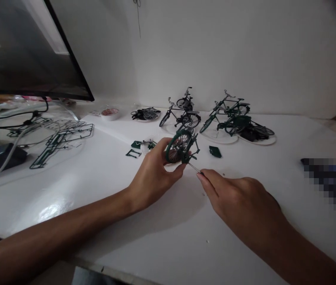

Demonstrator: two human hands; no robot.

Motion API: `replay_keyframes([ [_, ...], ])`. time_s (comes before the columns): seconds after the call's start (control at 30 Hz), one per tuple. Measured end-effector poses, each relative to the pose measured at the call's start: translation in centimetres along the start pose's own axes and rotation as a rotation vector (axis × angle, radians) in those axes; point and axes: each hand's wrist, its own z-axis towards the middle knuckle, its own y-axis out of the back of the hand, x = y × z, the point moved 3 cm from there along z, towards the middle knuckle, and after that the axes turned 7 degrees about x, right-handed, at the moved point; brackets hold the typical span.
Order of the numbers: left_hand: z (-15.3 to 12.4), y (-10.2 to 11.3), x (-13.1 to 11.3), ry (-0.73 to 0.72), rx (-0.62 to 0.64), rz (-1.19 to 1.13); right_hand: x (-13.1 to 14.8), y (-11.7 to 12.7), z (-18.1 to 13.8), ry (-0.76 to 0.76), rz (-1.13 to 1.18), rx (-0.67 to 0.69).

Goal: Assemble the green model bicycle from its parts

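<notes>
My left hand (152, 174) is closed around a small dark green model bicycle wheel assembly (181, 146), thumb and fingers pinching its tyre just above the white table (156, 221). My right hand (239, 198) grips a thin metal tool (194, 168), probably a small screwdriver, whose tip meets the lower part of the assembly. The tool's handle is hidden inside my right hand.
Several finished green and black model bicycles (182, 113) stand on white paper plates (257, 139) at the back. Loose green parts (215, 151) lie near the wheel. Green part frames (63, 140), cables and a monitor (31, 51) fill the left. A pixelated dark object (331, 182) lies at right.
</notes>
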Motion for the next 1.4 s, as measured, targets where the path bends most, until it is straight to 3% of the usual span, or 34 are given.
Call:
replay_keyframes([
  [0.13, 0.0, -0.1, 0.0, 0.004, -0.007, 0.054, 0.3, -0.2, 0.0, -0.040, 0.040, -0.018],
  [0.27, -0.1, -0.1, -0.4, -0.035, -0.008, 0.061, -0.1, -0.3, 0.2, -0.180, 0.241, 0.066],
  [0.37, -0.2, -0.1, -0.8, -0.075, -0.019, 0.128, -0.2, -0.8, 0.3, -0.369, 0.675, 0.217],
  [0.5, -0.3, 0.1, -0.9, -0.081, -0.047, 0.289, 0.5, -2.2, -0.1, -0.681, 1.533, 0.440],
  [0.6, 0.0, 0.3, -0.7, -0.103, -0.053, 0.342, 0.9, -2.8, -0.1, -0.755, 1.810, 0.474],
  [0.7, 0.2, 0.3, -0.4, -0.136, -0.034, 0.278, 0.6, -2.8, 0.0, -0.735, 1.699, 0.472],
  [0.83, 0.3, 0.3, -0.2, -0.134, -0.024, 0.195, 0.1, -2.2, 0.3, -0.651, 1.323, 0.441],
  [1.0, 0.3, 0.3, -0.1, -0.125, -0.028, 0.177, -0.4, -1.5, 0.9, -0.437, 0.838, 0.308],
  [1.17, 0.3, 0.1, -0.2, -0.105, -0.009, 0.179, -0.3, -1.5, 0.9, -0.315, 0.430, 0.321],
  [1.27, 0.1, 0.0, -0.4, -0.095, -0.007, 0.210, -0.1, -1.3, 0.7, -0.287, 0.332, 0.343],
  [1.4, -0.1, -0.2, -0.4, -0.078, -0.005, 0.294, -0.1, -1.3, 0.5, -0.315, 0.440, 0.406],
])
